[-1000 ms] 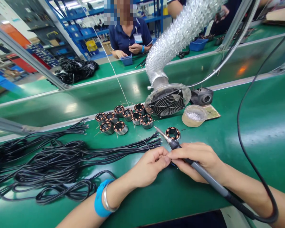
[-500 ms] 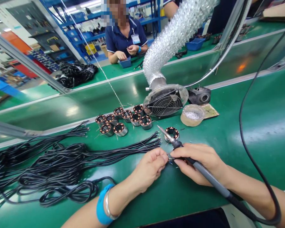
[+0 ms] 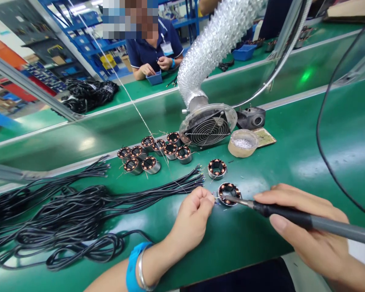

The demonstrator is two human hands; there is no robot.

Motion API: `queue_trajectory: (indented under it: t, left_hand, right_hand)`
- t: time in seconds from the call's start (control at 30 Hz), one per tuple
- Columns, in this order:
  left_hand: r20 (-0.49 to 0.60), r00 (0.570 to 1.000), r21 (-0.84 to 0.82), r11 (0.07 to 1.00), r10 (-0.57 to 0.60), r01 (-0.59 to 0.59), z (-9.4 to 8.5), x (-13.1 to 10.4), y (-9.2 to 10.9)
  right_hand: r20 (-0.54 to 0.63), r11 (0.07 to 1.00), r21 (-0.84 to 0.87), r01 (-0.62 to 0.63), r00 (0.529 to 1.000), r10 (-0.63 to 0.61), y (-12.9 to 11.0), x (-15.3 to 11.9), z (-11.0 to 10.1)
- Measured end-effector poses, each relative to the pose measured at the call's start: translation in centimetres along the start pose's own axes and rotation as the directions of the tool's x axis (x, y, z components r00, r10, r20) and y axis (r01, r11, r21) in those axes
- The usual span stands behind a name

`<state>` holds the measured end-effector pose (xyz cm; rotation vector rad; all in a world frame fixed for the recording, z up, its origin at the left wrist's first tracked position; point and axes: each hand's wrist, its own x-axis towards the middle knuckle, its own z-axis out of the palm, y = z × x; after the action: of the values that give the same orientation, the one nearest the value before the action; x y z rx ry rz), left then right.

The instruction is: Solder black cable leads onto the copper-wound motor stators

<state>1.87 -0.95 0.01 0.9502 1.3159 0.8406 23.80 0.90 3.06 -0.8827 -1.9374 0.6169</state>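
Note:
My right hand (image 3: 304, 223) grips a soldering iron (image 3: 292, 215) with a dark handle and a grey sleeve. Its metal tip reaches over the near copper-wound stator (image 3: 229, 194). To the left of that stator, my left hand (image 3: 197, 211) pinches a thin wire (image 3: 215, 198) by the stator's edge. A second stator (image 3: 217, 168) sits just behind, touched by neither hand. Farther left, a group of several stators (image 3: 151, 164) stands on the green table (image 3: 249, 251). Black cables (image 3: 158, 194) lie with their stripped ends near my left hand.
A fume fan (image 3: 209, 129) on a silver duct (image 3: 200, 61) stands behind the stators. Right of it are a round container (image 3: 242, 144) and a black holder (image 3: 252, 117). The iron's cord (image 3: 325, 158) loops at right. Across the bench, a person's hands (image 3: 152, 69) are over a blue tray (image 3: 154, 78).
My right hand has moved right with the iron, whose tip is now lower. A stator once hidden by my hands shows beside my left hand. The view has shifted slightly.

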Motion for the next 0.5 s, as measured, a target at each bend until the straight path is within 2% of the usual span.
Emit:
queue_trajectory:
  t: [0.13,0.5]
  left_hand:
    - [-0.019,1.000,0.054,0.998,0.019,-0.018,-0.02,-0.06,-0.13]
    - [-0.042,0.999,0.088,0.996,0.031,-0.027,-0.11,-0.15,0.17]
  right_hand:
    - [-0.078,0.999,0.015,-0.046,0.996,0.047,0.25,-0.30,0.22]
    - [-0.126,0.992,0.100,-0.073,0.988,0.085,0.75,-0.34,0.80]
